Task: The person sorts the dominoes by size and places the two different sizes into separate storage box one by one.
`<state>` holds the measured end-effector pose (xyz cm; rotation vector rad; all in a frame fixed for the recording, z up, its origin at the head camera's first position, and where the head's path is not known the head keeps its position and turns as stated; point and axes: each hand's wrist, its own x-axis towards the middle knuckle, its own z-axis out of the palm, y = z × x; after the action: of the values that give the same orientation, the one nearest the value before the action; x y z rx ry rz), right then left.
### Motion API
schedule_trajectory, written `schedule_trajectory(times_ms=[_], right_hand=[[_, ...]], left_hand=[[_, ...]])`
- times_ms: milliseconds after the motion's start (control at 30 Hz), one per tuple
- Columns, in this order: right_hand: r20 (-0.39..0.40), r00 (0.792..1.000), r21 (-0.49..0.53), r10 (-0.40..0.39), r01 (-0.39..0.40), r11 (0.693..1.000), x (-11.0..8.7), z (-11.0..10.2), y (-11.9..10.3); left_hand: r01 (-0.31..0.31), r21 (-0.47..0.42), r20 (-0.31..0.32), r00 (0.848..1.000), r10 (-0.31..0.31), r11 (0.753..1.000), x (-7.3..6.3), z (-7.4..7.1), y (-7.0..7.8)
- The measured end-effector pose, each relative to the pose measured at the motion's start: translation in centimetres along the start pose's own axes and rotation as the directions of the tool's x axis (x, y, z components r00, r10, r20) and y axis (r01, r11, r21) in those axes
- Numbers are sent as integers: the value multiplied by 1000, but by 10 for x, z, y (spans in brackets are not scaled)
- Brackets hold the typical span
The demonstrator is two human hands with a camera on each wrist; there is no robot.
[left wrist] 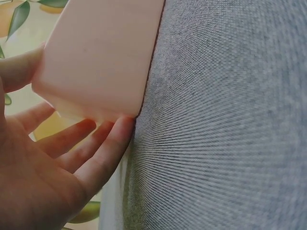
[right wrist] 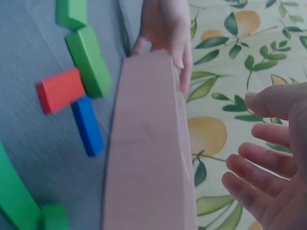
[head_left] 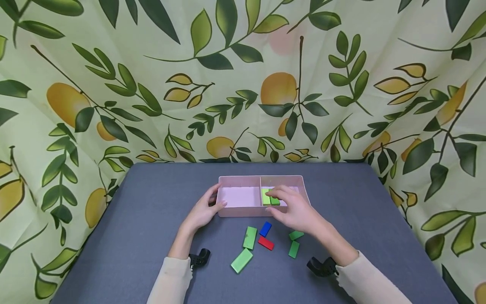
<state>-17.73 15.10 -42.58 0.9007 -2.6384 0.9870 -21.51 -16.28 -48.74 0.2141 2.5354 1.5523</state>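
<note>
A pink two-compartment box stands on the table. My left hand holds its left end, with the thumb at the front corner; in the left wrist view the fingertips lie along the box's end wall. Over the right compartment hovers my right hand, its fingers relaxed and spread. The right wrist view shows nothing between those fingers. Below that hand, a light green block and a darker green block lie side by side in the compartment, partly covered by the hand.
In front of the box lie two larger green blocks, a blue block and a red block. Farther right are two smaller green blocks. A leaf-patterned cloth rises behind the table's far edge.
</note>
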Motion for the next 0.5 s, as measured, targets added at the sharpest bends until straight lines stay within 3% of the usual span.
schedule_trajectory(times_ms=[167, 500], right_hand=[[0, 1000, 97, -3, 3, 995, -9, 13, -6], [-11, 1000, 166, -1, 3, 986, -24, 40, -13]], left_hand=[[4, 0, 0, 1000, -4, 1000, 0, -1, 0], [-10, 0, 3, 1000, 10, 1000, 0, 0, -1]])
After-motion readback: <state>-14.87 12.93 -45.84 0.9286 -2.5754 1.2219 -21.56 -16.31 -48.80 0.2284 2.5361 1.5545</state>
